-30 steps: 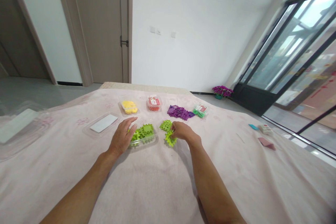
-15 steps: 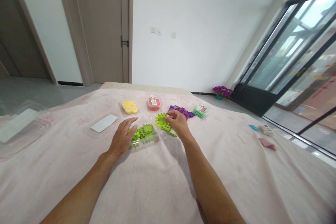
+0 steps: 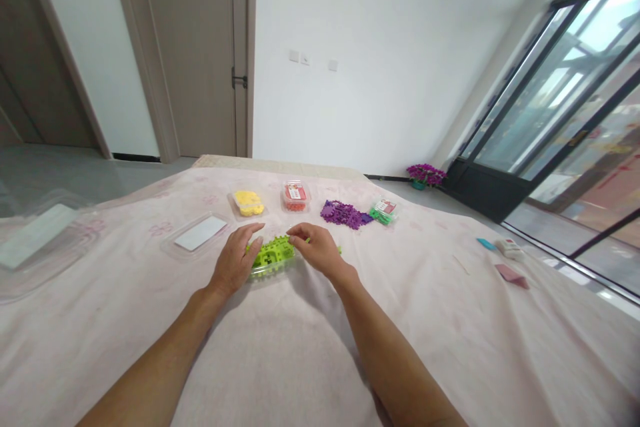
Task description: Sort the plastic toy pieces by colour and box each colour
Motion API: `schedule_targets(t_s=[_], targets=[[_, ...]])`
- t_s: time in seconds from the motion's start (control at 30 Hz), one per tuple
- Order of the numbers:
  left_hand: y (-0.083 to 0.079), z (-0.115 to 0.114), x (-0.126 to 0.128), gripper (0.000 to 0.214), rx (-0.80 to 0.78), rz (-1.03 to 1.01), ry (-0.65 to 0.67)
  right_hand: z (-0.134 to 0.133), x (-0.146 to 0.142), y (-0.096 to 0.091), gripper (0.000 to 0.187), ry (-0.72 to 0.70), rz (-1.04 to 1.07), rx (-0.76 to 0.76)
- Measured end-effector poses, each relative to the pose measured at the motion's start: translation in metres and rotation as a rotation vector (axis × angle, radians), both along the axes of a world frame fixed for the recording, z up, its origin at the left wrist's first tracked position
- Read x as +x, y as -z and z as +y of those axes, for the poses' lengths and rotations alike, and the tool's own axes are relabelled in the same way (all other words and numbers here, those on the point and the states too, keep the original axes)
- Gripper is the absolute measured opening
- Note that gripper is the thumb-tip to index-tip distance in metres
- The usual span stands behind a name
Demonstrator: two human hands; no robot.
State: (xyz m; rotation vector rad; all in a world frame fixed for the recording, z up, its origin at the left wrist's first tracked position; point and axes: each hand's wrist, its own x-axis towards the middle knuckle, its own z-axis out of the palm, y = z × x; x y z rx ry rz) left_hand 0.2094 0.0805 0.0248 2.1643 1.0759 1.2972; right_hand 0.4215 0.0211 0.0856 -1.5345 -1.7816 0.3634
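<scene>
A clear plastic tub (image 3: 273, 271) holds several lime-green building pieces (image 3: 274, 252) with toothed edges. At the tub's left end is my left hand (image 3: 235, 260), its fingers stretched out and thumb apart, close to the pieces. My right hand (image 3: 317, 250) is over the tub's right end, with thumb and fingers pinched at a lime-green piece (image 3: 291, 240) that they mostly cover. More lime green shows just right of that hand, largely hidden behind it.
Beyond lie a tub of yellow pieces (image 3: 249, 203), a tub of red pieces (image 3: 295, 197), loose purple pieces (image 3: 345, 213) and a green-filled tub (image 3: 384, 211). Clear lids (image 3: 200, 234) lie left. A pink cloth (image 3: 512, 275) and small white box (image 3: 509, 249) sit right.
My right hand has moved left from the lime-green pieces beside the tub to over the tub, uncovering the purple pieces. My left hand has stayed about where it was.
</scene>
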Motion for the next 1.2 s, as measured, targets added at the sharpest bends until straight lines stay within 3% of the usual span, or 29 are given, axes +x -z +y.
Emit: schedule_targets(t_s=[0.17, 0.3, 0.6, 0.77, 0.83, 0.97, 1.2], targets=[[0.001, 0.000, 0.000, 0.041, 0.015, -0.004, 0.008, -0.009, -0.019, -0.006, 0.019, -0.289, -0.260, 0.016], [0.002, 0.001, -0.001, 0.040, 0.023, 0.009, 0.008, -0.007, -0.020, -0.002, 0.029, -0.336, -0.450, 0.057], [-0.001, 0.004, -0.003, 0.039, 0.034, 0.154, 0.017, -0.005, -0.008, -0.005, 0.043, -0.154, -0.451, 0.022], [-0.003, 0.004, -0.002, 0.042, 0.029, 0.238, 0.030, 0.003, 0.025, -0.005, 0.030, 0.100, -0.260, 0.031], [-0.003, 0.004, -0.002, 0.044, 0.028, 0.265, 0.032, 0.008, 0.045, 0.000, 0.025, 0.231, -0.207, 0.011], [-0.001, 0.005, -0.002, 0.044, 0.048, 0.279, 0.037, 0.013, 0.077, 0.013, 0.031, 0.433, -0.247, -0.125], [0.001, 0.007, -0.003, 0.037, 0.087, 0.236, 0.024, 0.016, 0.084, 0.039, 0.041, 0.504, -0.398, -0.292]])
